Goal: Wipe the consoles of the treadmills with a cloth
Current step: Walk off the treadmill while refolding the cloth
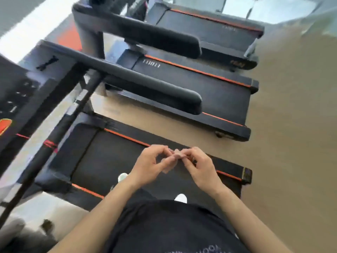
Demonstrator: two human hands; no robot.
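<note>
Hands: left hand (151,165) and right hand (198,167) fingertip to fingertip, both pinching small pale pink scrap of cloth (173,157); too blurred to be sure.
Handling: likely light, soft, limp; best bunched into a palm.
Below: black treadmill belt with orange side stripes (109,161).
Console: black button-covered treadmill console (16,95), far left, well apart from hands.
Axis: long side running lower left to upper right; face seemingly tilted upward.

Both bare forearms extend from 6 o'clock, the left hand (147,166) angled toward 1 o'clock and the right hand (201,168) toward 11 o'clock. Their curled fingertips meet, pinching a small pinkish scrap (166,169) between them.
</note>
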